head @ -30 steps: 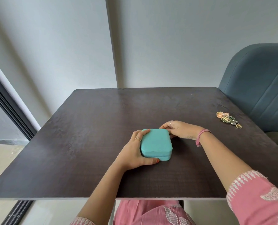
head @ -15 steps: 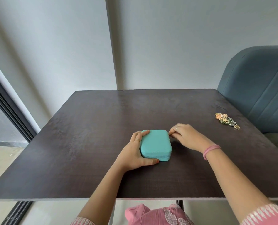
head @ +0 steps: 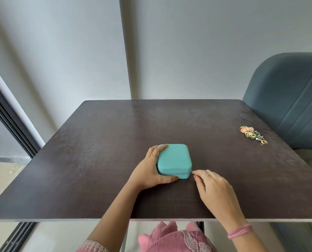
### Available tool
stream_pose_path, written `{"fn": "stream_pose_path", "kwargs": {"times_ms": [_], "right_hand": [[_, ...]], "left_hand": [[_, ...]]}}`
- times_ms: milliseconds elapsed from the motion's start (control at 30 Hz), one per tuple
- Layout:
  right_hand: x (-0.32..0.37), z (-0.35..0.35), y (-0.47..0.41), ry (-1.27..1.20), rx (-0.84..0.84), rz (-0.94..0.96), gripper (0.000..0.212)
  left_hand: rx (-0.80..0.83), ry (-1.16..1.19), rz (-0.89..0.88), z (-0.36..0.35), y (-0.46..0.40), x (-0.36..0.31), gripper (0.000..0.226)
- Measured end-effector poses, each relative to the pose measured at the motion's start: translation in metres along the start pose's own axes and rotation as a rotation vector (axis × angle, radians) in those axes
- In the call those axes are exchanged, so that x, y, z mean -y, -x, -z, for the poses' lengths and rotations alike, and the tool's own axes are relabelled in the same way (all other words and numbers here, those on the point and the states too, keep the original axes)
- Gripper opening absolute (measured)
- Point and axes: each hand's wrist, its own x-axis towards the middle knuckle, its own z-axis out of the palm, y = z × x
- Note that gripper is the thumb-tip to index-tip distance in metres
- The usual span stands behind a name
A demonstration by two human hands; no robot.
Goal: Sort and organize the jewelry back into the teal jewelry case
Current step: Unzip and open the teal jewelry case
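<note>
My left hand [head: 147, 171] braces the closed teal jewelry case [head: 174, 160] at table [head: 97, 160] centre, curled fingers gripping its side. My right hand [head: 213, 188] seemingly pinches the zipper pull [head: 192, 172] at the case's five-o'clock corner. I'm unzipping; next, run it round, then fetch the jewelry pile [head: 252, 134] at two o'clock.

Case [head: 173, 160] mid-table [head: 97, 142], jewelry pile [head: 253, 134] far right.
Left hand [head: 149, 171] left of case; right hand [head: 211, 186] at its near-right corner.
</note>
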Motion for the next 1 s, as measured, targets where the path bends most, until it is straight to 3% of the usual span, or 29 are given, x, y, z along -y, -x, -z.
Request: {"fn": "stream_pose_path", "kwargs": {"times_ms": [167,567,767,867,1000], "right_hand": [[0.013,-0.002,0.007,-0.034,-0.071,-0.047,0.013],[0.056,-0.027,0.005,-0.359,-0.046,-0.083,0.008],[0.042,-0.017,0.001,-0.486,-0.042,-0.07,0.022],[0.024,-0.005,-0.01,-0.593,-0.185,-0.104,0.027],[0.007,0.001,-0.039,-0.79,-0.249,-0.286,0.012]], "left_hand": [[0.004,-0.006,0.003,0.0,0.0,0.0,0.106],[-0.066,-0.059,0.04,-0.004,0.013,-0.007,0.115],[-0.354,-0.04,0.094,-0.021,0.048,-0.008,0.077],[-0.347,-0.08,0.167,-0.023,0.056,-0.01,0.059],[-0.328,-0.164,0.212,-0.024,0.057,-0.017,0.046]]}}
